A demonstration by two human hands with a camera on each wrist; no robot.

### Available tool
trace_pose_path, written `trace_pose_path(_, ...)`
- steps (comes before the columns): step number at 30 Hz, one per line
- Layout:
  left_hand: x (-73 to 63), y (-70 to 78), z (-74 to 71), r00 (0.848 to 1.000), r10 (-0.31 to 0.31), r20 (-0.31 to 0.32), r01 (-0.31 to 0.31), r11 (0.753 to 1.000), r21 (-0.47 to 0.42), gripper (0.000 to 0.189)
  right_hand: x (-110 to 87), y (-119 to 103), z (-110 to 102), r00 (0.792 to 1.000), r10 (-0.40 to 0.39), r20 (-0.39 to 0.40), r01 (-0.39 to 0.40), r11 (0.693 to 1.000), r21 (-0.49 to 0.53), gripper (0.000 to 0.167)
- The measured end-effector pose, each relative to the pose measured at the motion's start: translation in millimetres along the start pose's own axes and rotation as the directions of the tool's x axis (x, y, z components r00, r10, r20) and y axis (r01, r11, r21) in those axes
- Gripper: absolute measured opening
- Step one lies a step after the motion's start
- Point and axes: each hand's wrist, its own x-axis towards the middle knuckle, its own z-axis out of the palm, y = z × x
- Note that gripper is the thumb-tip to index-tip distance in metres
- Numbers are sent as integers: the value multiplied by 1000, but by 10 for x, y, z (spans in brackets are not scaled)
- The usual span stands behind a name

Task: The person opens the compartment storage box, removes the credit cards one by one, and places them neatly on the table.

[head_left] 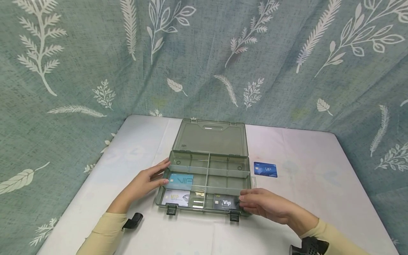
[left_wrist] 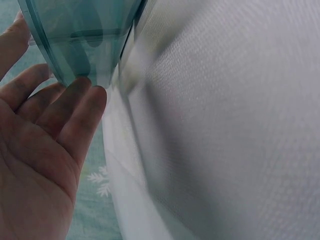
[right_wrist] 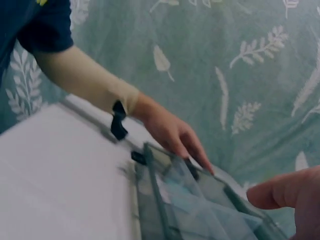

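A translucent grey-green divided box (head_left: 207,181) lies on the table with its lid (head_left: 211,140) folded back, away from the person. My left hand (head_left: 142,186) is at its left side, the fingers (left_wrist: 80,112) lying nearly straight against the outer wall. At the right front corner is my right hand (head_left: 271,207), fingertips right at the rim and the thumb (right_wrist: 270,194) extended. Inside the box, a teal VIP card (head_left: 180,181) lies in the left middle compartment. A white VIP card (head_left: 176,197) is in the front left one, and a dark Vip card (head_left: 225,202) in the front right one.
A blue VIP card (head_left: 265,169) lies on the white table (head_left: 306,170) to the right of the box. Two dark latches (head_left: 171,209) hang from the box's front edge. Patterned green cloth (head_left: 204,67) hangs behind the table.
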Motion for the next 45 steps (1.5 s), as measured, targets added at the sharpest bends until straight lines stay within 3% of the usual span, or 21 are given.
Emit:
trace_pose_path(5,-14,-6,-3,1000,6,-5,-6,1000,9,74,58,-21,73,999,38,-4,-38,999,5,86)
trace_pose_path(9,-30,-17,-8,1000,19,-13,-18,1000,21,73,128,-35,107,998,55,1,-55,998,-18,76)
trace_pose_path(14,-30,-16,-10,1000,12,-13,-11,1000,15,73,198,-40,131,997,77,-4,-78,997,-21,74)
trace_pose_path(25,-18,10,-8,1000,8,-9,-8,1000,3,73,289,-32,131,998,62,13,-62,998,-14,80)
trace_pose_path(45,-12,12,-8,1000,-6,-5,5,1000,-10,73,235,-46,137,999,50,-10,-50,998,-25,73)
